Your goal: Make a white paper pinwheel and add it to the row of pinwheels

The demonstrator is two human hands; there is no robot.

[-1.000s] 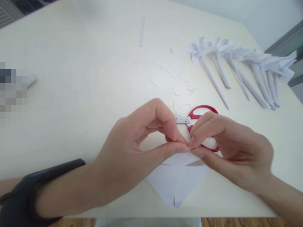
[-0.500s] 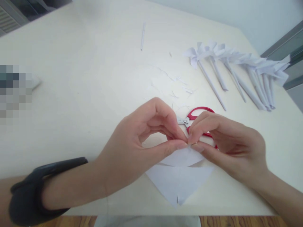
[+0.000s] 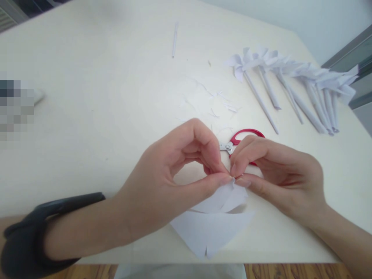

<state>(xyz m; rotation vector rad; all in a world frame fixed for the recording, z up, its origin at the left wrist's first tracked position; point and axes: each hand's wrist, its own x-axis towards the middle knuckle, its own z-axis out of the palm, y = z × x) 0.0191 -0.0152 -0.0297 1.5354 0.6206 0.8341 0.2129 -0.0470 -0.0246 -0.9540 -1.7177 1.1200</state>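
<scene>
Left hand [image 3: 165, 182]: thumb and forefinger pinching a folded flap of the white paper sheet [image 3: 210, 228], near table [image 3: 87, 116] edge, centre. Right hand [image 3: 279, 178]: pinching the same flap, fingertips touching. Red scissors [image 3: 241, 141]: just behind. Paper pinwheels [image 3: 290, 81]: far right.

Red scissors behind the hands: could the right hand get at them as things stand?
Probably yes. The red scissors lie on the table just beyond the right hand, nothing between. But both it and the left hand are pinching the cut paper.
</scene>
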